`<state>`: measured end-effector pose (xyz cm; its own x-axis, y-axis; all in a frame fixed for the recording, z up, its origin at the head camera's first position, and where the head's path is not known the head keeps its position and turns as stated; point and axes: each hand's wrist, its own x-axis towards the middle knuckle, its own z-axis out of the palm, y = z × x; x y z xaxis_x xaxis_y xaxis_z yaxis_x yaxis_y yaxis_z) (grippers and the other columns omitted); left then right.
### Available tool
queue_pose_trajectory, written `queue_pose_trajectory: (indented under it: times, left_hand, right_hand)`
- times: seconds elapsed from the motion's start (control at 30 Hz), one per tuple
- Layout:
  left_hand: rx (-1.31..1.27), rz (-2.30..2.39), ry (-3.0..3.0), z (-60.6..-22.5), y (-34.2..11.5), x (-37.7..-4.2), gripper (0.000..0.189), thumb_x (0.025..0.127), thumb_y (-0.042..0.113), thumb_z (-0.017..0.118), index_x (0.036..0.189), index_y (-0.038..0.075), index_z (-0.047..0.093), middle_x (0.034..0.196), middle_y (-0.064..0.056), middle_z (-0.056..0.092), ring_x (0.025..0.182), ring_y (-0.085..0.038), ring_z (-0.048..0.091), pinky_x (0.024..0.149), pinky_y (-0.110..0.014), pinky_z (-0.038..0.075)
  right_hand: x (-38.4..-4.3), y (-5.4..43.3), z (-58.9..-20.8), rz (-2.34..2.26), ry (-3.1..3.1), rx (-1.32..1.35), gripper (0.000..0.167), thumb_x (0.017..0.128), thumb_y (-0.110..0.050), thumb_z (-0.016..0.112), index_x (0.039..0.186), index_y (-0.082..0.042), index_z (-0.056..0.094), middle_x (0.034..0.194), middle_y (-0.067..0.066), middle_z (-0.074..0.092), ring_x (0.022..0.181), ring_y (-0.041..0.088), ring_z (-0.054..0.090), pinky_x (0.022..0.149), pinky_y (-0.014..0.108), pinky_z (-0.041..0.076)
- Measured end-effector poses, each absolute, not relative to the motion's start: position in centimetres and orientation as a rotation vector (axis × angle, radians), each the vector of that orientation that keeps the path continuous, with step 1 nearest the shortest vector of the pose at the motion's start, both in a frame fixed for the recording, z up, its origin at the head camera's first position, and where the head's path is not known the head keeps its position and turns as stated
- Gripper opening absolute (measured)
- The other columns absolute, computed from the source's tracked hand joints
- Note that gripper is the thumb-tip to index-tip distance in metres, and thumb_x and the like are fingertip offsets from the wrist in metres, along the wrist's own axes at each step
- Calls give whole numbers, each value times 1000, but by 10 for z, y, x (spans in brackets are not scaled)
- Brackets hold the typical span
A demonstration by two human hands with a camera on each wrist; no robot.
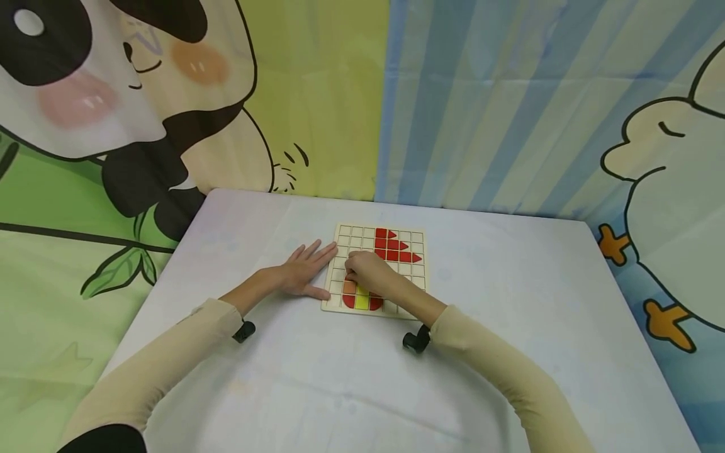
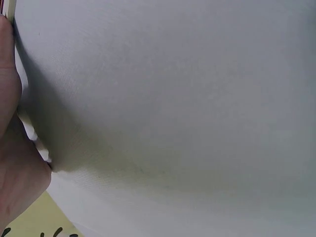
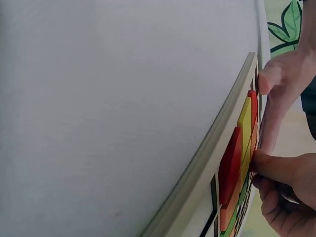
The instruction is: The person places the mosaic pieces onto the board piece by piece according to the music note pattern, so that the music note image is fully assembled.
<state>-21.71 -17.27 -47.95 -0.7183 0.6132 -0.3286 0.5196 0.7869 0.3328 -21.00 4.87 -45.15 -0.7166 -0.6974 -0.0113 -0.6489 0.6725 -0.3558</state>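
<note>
A pale wooden grid board (image 1: 354, 231) lies on the table. My left hand (image 1: 300, 274) lies spread at its left edge, fingertips and thumb on the border. My right hand (image 1: 370, 272) is over the board's left-middle part, thumb and fingers drawn together right at the surface; I cannot tell whether a piece is between them. Below the fingers sit an orange piece (image 1: 349, 287), a yellow piece (image 1: 361, 302) and a rounded red piece (image 1: 376, 304). Green pieces (image 3: 228, 228) show in the right wrist view. Several red pieces (image 1: 391, 255), some pointed, fill cells at the upper right.
The table (image 1: 510, 302) has a white cover. Cartoon curtains (image 1: 317, 94) hang behind it and at both sides. Black wrist-worn devices (image 1: 416, 340) hang by the sleeves. In the left wrist view, the left hand (image 2: 19, 163) is at the left edge.
</note>
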Motion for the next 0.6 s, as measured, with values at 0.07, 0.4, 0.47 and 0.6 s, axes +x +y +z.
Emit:
queue_pose_trajectory:
  times: [0.07, 0.4, 0.47, 0.6]
  left_hand:
    - [852, 301, 2553, -479, -172, -218, 110, 83, 66, 59, 157, 13, -2, 166, -5, -6, 151, -38, -8, 119, -62, 1]
    - [847, 383, 2529, -481, -178, -222, 100, 87, 65, 56, 158, 17, 4, 166, -1, 0, 152, -38, -3, 119, -62, 5]
    - [841, 466, 2533, -480, -181, -223, 94, 89, 61, 56, 158, 16, 10, 166, -2, 5, 152, -38, 1, 119, -62, 7]
    - [818, 651, 2610, -476, -186, -226, 78, 96, 48, 54, 156, 14, 19, 165, -6, 13, 151, -40, 9, 120, -59, 13]
  right_hand:
    - [-210, 49, -453, -508, 2734, -1094, 11, 91, -13, 67, 83, -7, 73, 79, 3, 64, 70, 12, 56, 68, 23, 50]
    - [-220, 71, -452, -861, 2652, -1044, 21, 95, -13, 62, 109, -2, 74, 96, 9, 70, 80, 16, 61, 66, 20, 48]
    - [-219, 78, -445, -965, 2659, -1004, 24, 96, -13, 60, 113, -1, 72, 98, 10, 70, 78, 15, 60, 66, 19, 48]
    - [-218, 99, -430, -1113, 2723, -892, 26, 97, -14, 58, 116, -2, 70, 97, 10, 67, 76, 16, 56, 66, 24, 49]
